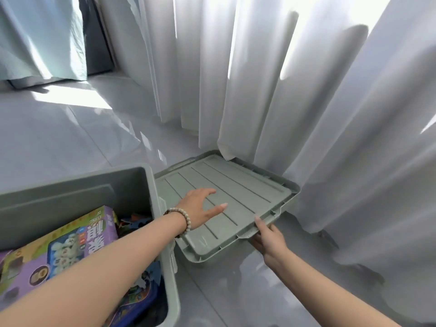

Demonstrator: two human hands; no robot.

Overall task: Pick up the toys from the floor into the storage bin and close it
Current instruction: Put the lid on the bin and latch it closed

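Observation:
The grey-green storage bin (pixel 151 185) stands open at the lower left, with a purple toy box (pixel 77 241) and other toys inside. Its ribbed grey-green lid (pixel 238 185) lies to the right of the bin, tilted up off the floor on its near right side. My left hand (pixel 200 206), with a bead bracelet on the wrist, rests flat on top of the lid with fingers spread. My right hand (pixel 269 234) grips the lid's near right edge, thumb on top and fingers underneath.
White curtains (pixel 306 90) hang right behind the lid, and one fold touches its far edge. Glossy grey floor tiles (pixel 82 138) stretch to the left and in front. Pale blue fabric (pixel 40 38) hangs at the far left.

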